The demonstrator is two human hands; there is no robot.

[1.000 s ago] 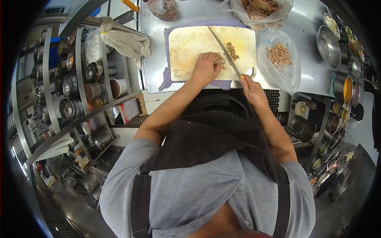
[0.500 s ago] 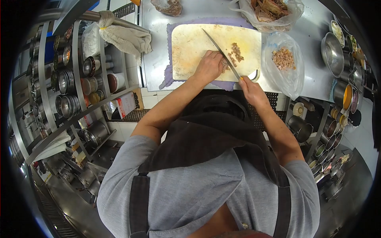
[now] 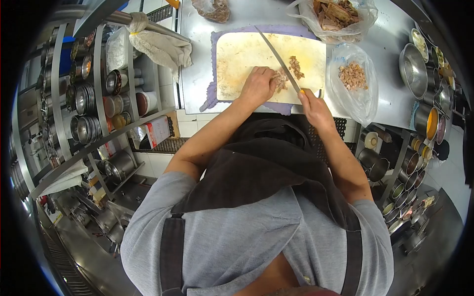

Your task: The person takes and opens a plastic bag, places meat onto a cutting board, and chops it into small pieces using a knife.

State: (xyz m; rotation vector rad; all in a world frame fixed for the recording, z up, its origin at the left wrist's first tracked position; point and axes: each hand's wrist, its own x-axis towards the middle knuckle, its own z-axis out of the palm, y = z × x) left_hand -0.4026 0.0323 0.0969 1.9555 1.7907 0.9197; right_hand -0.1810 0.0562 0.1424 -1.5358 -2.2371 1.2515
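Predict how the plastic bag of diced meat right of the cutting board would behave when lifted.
The plastic bag would probably flop, since its see-through film lies creased. Its diced meat, loose in a single heap, would likely slide and bunch together.

Knife: right hand is gripping it. Meat: left hand is touching it. Board: is lying under left hand. Bag: is lying right of right hand.
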